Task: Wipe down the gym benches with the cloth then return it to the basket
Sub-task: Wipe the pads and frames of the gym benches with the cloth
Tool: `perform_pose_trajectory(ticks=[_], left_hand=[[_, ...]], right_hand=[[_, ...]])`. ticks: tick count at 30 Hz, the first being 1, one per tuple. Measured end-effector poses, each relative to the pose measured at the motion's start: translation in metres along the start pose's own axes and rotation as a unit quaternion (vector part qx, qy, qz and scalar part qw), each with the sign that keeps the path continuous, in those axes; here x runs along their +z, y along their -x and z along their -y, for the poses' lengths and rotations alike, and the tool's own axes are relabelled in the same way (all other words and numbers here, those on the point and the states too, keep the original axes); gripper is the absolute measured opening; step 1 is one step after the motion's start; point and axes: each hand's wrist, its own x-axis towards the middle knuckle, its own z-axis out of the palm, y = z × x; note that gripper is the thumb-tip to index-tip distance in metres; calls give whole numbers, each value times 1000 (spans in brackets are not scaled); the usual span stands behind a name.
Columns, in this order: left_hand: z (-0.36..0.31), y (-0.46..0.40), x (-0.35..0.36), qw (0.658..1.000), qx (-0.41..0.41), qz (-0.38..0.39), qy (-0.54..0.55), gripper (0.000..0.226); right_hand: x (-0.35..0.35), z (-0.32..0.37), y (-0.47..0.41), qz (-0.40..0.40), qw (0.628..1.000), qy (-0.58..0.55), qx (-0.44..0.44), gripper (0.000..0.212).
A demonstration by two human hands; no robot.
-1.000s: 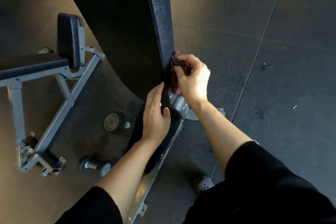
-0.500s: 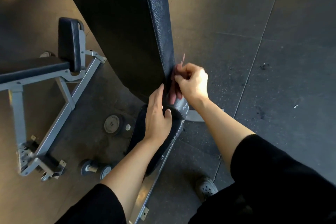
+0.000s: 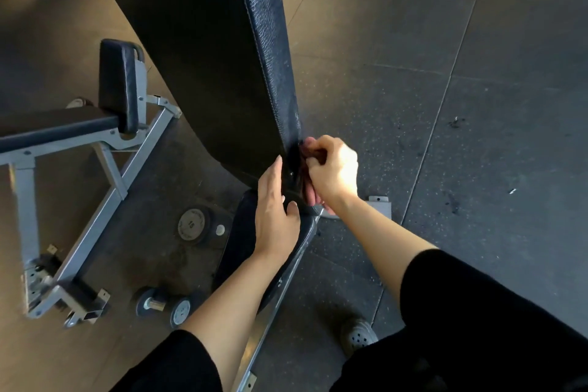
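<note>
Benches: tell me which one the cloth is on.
The near bench, with the tall upright backrest. The right hand presses the cloth to its side edge; the far bench at left is untouched.

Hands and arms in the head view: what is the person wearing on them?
Both hands are bare: no gloves, rings or watch show on the left hand or the right hand. The forearms are uncovered. Black sleeves begin near the elbows, the left sleeve and the right sleeve, plain, with no visible markings.
</note>
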Motion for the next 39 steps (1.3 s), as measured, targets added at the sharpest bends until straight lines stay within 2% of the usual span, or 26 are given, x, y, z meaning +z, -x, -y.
perform_pose_trajectory(ticks=[2, 3, 5, 8, 9, 11, 13, 14, 16, 19, 20, 23, 25, 29, 31, 33, 34, 37, 39], left_hand=[[4, 0, -2, 1000, 11, -4, -1, 84], [7, 1, -2, 1000, 12, -4, -3, 82], [14, 2, -3, 1000, 3, -2, -9, 81], [17, 5, -3, 999, -27, 13, -13, 81], [18, 5, -3, 999, -34, 20, -12, 80], [21, 5, -4, 999, -42, 32, -7, 79], [25, 4, -6, 998, -51, 34, 4, 79], [26, 3, -6, 998, -55, 34, 6, 79], [27, 3, -6, 997, -61, 37, 8, 78], [25, 6, -5, 997, -63, 41, 4, 76], [24, 8, -5, 997, -61, 41, 2, 76], [26, 7, -7, 998, -52, 43, 15, 78], [27, 5, -6, 998, -46, 48, 15, 78], [24, 6, 1, 998, -42, 50, 0, 76], [20, 6, 3, 998, -33, 45, 7, 76], [17, 6, 4, 999, -29, 42, 12, 74], [17, 6, 4, 999, -29, 43, 8, 73], [16, 5, 3, 999, -17, 38, 10, 73], [14, 6, 3, 999, -18, 38, 18, 75]], right_hand=[[-1, 9, 2, -100, 992, -56, -48, 23], [3, 13, 2, -115, 988, -74, -71, 22], [13, 11, 4, -79, 992, -68, -76, 23], [18, -18, 8, 38, 999, 29, 14, 29], [16, -29, 9, 55, 997, 47, 38, 29], [11, -36, 12, -3, 1000, 17, 16, 23], [15, -27, 14, -81, 994, -34, -58, 20], [22, -22, 16, -88, 991, -49, -82, 20], [37, -23, 22, -60, 994, -52, -76, 21], [40, -42, 26, 13, 1000, 11, -13, 22], [36, -46, 28, 13, 1000, 14, -12, 24], [33, -34, 32, -81, 995, -25, -60, 24], [42, -25, 34, -93, 991, -34, -90, 23], [45, -45, 37, 7, 1000, -13, 1, 25], [33, -44, 38, -36, 999, -32, -11, 25], [26, -25, 30, -125, 987, -81, -65, 21], [25, -15, 25, -144, 980, -100, -96, 20], [39, -7, 15, -93, 981, -85, -150, 23], [47, -25, 18, -40, 993, -30, -110, 28]])
